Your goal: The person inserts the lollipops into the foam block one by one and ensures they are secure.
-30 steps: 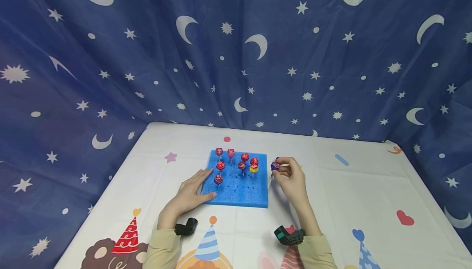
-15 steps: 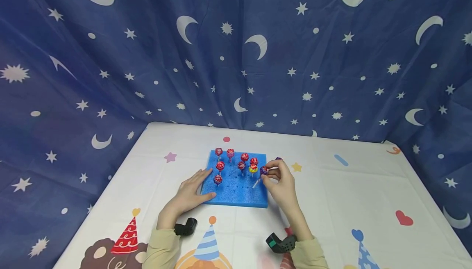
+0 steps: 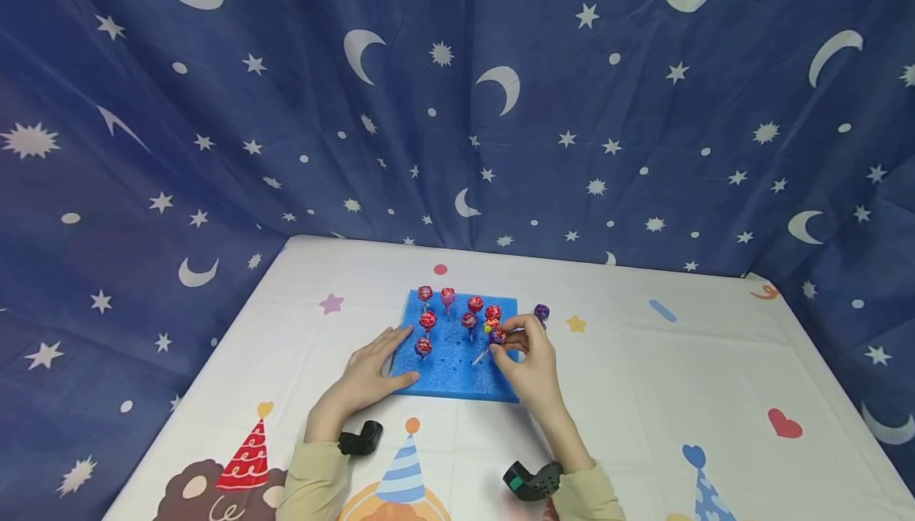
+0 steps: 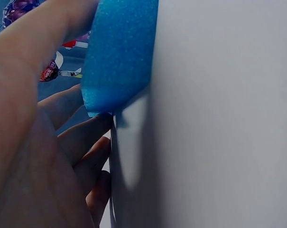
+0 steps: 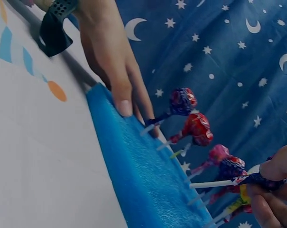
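Note:
A blue foam board (image 3: 457,384) with small holes lies on the table, several wrapped lollipops standing in it. My left hand (image 3: 368,372) rests on the board's left edge, thumb on top and fingers extended along the side. Over the right part of the board, my right hand (image 3: 534,370) pinches a purple-wrapped lollipop (image 3: 496,336) by its head. Its white stick (image 5: 210,184) slants down to the left; whether the tip touches the foam I cannot tell. Close to those fingers stand a yellow-and-red lollipop (image 3: 489,326) and a red one (image 3: 492,311).
Another purple lollipop (image 3: 541,312) is just beyond the board's right edge, partly behind the right hand. Red lollipops (image 3: 427,320) stand along the board's left side. A white printed cloth (image 3: 686,362) covers the table, and a blue curtain (image 3: 457,108) hangs behind.
My right hand has carried the purple lollipop leftward from beside the board to above its right part, uncovering the other purple lollipop. The left hand has stayed in place.

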`<state>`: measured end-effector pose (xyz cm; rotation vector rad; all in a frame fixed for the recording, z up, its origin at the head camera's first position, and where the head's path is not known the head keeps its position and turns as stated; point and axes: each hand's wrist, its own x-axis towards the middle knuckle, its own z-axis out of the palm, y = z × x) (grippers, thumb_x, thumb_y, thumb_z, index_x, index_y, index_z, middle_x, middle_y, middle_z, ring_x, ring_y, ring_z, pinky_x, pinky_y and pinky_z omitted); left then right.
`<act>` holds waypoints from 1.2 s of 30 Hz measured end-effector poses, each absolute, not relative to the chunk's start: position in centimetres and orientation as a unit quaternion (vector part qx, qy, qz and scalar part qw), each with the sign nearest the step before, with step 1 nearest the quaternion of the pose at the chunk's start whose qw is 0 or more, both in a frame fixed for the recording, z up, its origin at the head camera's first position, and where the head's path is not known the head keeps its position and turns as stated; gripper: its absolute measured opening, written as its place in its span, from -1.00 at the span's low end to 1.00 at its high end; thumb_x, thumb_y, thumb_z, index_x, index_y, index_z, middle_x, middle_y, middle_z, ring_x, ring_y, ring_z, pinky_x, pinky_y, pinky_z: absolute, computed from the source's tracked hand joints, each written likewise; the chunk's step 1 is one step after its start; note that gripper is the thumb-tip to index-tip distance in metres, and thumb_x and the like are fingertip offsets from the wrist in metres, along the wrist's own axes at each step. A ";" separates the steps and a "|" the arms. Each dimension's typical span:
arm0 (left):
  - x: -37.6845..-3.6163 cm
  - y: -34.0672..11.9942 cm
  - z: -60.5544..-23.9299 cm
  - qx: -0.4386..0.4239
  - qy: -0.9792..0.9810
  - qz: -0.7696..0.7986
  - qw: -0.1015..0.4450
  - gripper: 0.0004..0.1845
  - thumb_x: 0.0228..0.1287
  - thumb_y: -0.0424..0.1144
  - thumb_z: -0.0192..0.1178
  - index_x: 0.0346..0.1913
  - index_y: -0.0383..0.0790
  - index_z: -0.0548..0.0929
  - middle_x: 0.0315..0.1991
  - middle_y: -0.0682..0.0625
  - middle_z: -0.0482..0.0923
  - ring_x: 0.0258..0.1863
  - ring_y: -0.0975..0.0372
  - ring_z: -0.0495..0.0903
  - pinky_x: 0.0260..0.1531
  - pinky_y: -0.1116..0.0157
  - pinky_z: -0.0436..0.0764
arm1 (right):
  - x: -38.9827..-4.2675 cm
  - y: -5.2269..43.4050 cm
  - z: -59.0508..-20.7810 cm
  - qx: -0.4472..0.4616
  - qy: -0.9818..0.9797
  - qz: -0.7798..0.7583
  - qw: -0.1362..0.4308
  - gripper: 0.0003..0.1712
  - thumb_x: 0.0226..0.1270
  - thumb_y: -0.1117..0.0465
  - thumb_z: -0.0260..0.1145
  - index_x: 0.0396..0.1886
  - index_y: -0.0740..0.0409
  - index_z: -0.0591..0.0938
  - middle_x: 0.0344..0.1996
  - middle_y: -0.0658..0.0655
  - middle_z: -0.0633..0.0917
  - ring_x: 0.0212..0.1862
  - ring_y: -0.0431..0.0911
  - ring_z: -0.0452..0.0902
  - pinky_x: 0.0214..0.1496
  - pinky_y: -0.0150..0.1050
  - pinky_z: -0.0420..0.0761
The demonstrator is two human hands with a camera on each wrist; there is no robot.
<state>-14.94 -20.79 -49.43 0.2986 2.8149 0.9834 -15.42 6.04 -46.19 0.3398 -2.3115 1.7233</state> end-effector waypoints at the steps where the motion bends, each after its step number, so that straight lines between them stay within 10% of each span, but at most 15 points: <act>1: -14.9 -20.8 -49.4 0.100 0.937 0.327 0.072 -0.14 0.18 0.14 0.25 0.49 0.00 0.16 0.51 -0.13 0.12 0.53 -0.05 -0.01 0.38 -0.26 0.01 | -15.4 5.9 -46.2 0.120 -0.791 0.587 0.123 -0.64 0.07 0.53 0.37 -0.15 0.24 0.51 -0.18 0.15 0.55 -0.22 -0.01 0.63 -0.09 -0.32 0.67; 36: -14.9 -20.7 -49.1 0.087 0.936 0.332 0.074 -0.14 0.16 0.11 0.28 0.48 -0.02 0.19 0.49 -0.13 0.15 0.53 -0.04 0.00 0.40 -0.25 0.00 | -15.7 1.2 -47.9 0.234 -0.828 0.467 0.205 -0.64 0.07 0.47 0.41 -0.17 0.17 0.51 -0.23 0.06 0.54 -0.21 -0.17 0.59 -0.14 -0.35 0.67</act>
